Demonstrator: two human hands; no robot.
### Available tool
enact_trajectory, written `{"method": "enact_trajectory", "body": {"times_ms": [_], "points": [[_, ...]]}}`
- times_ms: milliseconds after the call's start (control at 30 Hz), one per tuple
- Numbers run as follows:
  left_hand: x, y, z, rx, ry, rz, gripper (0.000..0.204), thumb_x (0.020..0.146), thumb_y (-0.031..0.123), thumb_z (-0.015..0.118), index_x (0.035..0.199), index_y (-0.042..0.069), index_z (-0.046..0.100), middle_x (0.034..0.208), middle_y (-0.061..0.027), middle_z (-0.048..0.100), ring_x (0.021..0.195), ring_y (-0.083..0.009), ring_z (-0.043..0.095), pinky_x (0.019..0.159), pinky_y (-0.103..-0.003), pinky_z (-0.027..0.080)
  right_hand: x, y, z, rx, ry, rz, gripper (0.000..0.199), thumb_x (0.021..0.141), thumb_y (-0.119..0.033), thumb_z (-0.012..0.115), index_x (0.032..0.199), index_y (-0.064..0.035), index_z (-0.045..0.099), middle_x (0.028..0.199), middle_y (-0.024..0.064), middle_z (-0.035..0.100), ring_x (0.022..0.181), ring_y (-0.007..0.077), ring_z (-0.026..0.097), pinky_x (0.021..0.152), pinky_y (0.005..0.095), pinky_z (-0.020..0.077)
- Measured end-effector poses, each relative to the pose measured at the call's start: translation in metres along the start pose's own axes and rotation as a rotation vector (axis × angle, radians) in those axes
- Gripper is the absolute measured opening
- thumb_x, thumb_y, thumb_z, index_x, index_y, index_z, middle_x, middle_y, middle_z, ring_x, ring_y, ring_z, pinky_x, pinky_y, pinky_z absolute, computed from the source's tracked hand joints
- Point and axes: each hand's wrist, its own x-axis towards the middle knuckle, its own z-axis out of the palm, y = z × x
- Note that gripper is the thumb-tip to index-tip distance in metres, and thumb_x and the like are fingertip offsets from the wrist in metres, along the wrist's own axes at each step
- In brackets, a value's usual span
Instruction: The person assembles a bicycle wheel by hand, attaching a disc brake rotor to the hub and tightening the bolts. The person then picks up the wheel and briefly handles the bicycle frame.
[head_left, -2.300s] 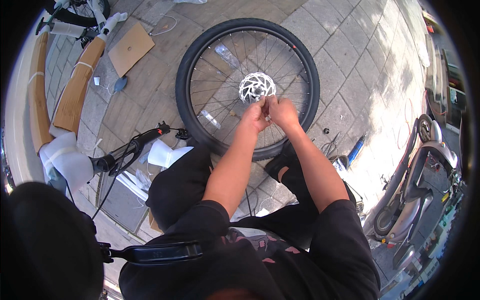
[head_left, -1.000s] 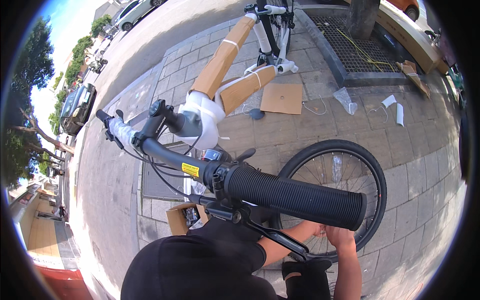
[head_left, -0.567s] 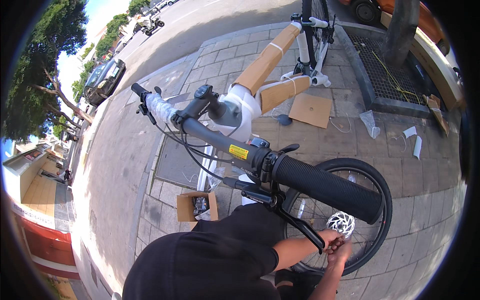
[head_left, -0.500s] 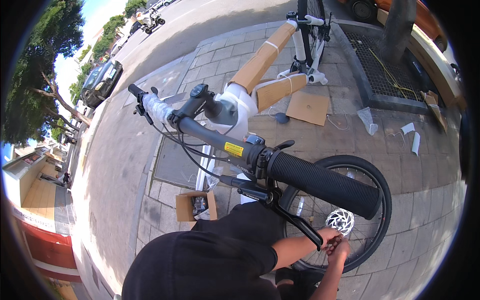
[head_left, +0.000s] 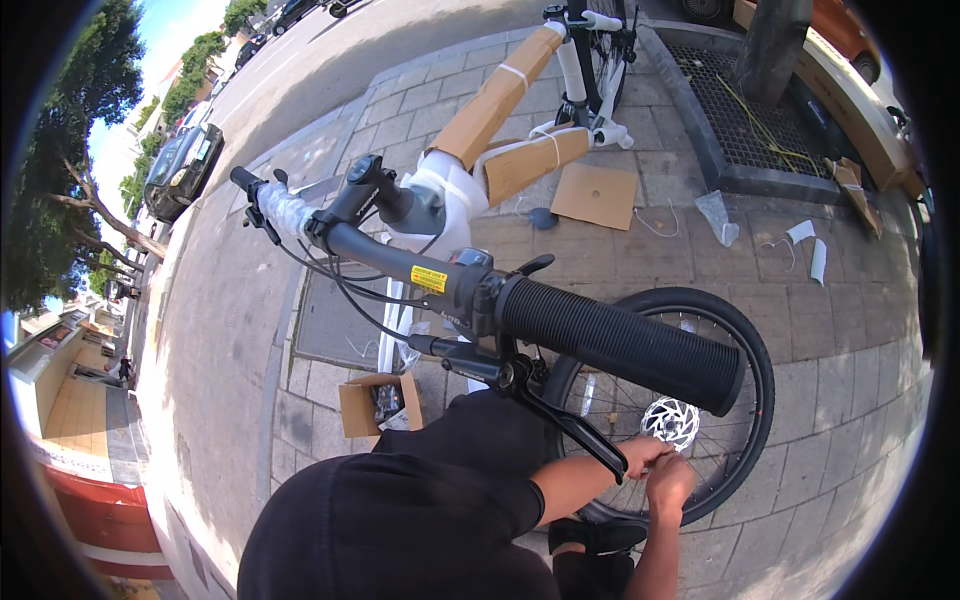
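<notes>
A loose bicycle wheel point(head_left: 757, 420) with a black tyre lies on its side on the paving, a silver brake disc point(head_left: 668, 424) at its hub. Just below that disc my two hands meet. The fingers of my left hand point(head_left: 645, 455) are closed in a pinch, its wrist partly behind the black brake lever point(head_left: 570, 425). Against it, my right hand point(head_left: 671, 484) is closed too, the back of the hand hiding its fingers. Whatever sits between the fingertips is too small to make out. Above hangs the handlebar point(head_left: 400, 262) with its ribbed black grip point(head_left: 620, 345).
Cardboard and white wrap cover the bike frame point(head_left: 490, 105). An open cardboard box point(head_left: 358, 408) of small parts stands by my knee. A flat cardboard piece point(head_left: 594, 196), a plastic bag point(head_left: 717, 217) and white foam strips point(head_left: 819, 262) lie on the paving. A tree trunk point(head_left: 775, 50) rises beyond.
The whole view has shifted, so the bike and wheel sit slightly further left. My right hand has turned a little and its fingers are now more hidden. Both hands stay together near the disc.
</notes>
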Motion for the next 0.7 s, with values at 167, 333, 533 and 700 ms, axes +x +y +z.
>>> {"method": "enact_trajectory", "body": {"times_ms": [167, 333, 533, 700], "points": [[0.006, -0.006, -0.014, -0.059, -0.069, -0.033, 0.023, 0.106, 0.043, 0.064, 0.105, 0.021, 0.069, 0.09, 0.0059, 0.064, 0.082, -0.0119, 0.055, 0.076, -0.044, 0.041, 0.003, -0.02, 0.016, 1.073, -0.081, 0.765, 0.039, 0.106, -0.033, 0.058, 0.087, 0.0009, 0.064, 0.067, 0.0098, 0.061, 0.045, 0.0222, 0.058, 0.042, 0.0408, 0.0414], [-0.003, 0.003, -0.008, 0.021, -0.079, -0.005, 0.018, 0.104, 0.039, 0.066, 0.1, 0.022, 0.069, 0.082, 0.0069, 0.063, 0.078, -0.0103, 0.054, 0.07, -0.037, 0.038, -0.001, -0.015, -0.022, -0.035, -0.048, -0.121, 0.028, 0.102, -0.025, 0.059, 0.099, 0.0013, 0.07, 0.084, 0.0181, 0.072, 0.076, 0.0309, 0.072, 0.067, 0.0425, 0.057], [0.002, 0.002, -0.011, -0.053, -0.134, 0.029, 0.017, 0.1, 0.039, 0.07, 0.095, 0.023, 0.069, 0.082, 0.0075, 0.064, 0.077, -0.0098, 0.054, 0.068, -0.036, 0.037, 0.015, -0.032, -0.054, -0.582, -0.341, -0.4, 0.028, 0.097, -0.022, 0.062, 0.114, -0.0016, 0.071, 0.11, 0.0147, 0.074, 0.103, 0.0303, 0.072, 0.088, 0.0421, 0.0585], [0.016, -0.001, -0.015, 0.015, -0.166, 0.093, 0.016, 0.097, 0.039, 0.073, 0.092, 0.024, 0.07, 0.082, 0.0079, 0.064, 0.078, -0.0094, 0.055, 0.067, -0.036, 0.036, 0.017, -0.033, -0.058, -0.741, -0.308, -0.577, 0.028, 0.095, -0.022, 0.063, 0.113, -0.0017, 0.072, 0.112, 0.0142, 0.074, 0.106, 0.0274, 0.072, 0.087, 0.0382, 0.0584]]}}
